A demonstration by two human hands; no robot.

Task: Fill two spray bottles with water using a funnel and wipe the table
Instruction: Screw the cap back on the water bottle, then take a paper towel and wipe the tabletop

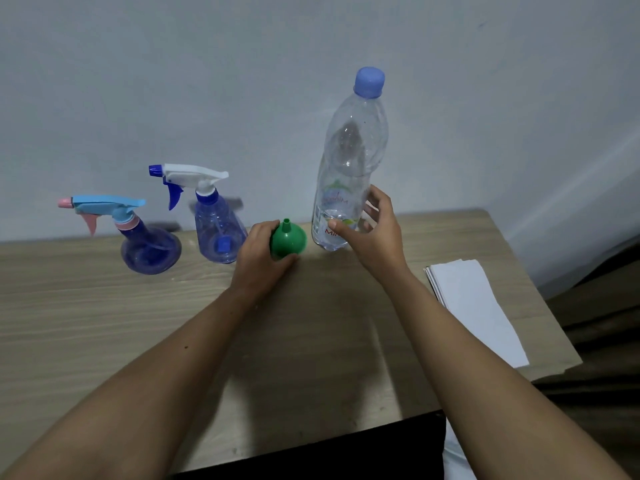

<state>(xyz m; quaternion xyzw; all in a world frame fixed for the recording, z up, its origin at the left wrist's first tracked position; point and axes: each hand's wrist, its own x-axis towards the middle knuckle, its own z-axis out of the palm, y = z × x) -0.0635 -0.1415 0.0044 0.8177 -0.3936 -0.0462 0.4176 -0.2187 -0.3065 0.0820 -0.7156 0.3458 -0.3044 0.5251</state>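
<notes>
Our left hand [261,261] grips the green funnel [288,241], which sits wide end down on the bench [104,323], probably to lift and flip it. Our right hand [372,233] has its fingers spread loosely at the water bottle [346,174], thumb touching it, likely steadying it; its cap is still on. The two spray bottles [150,245] [218,233] stand left of the funnel, heads on, so those must come off first. Folded paper [474,306] lies at the right edge.
</notes>
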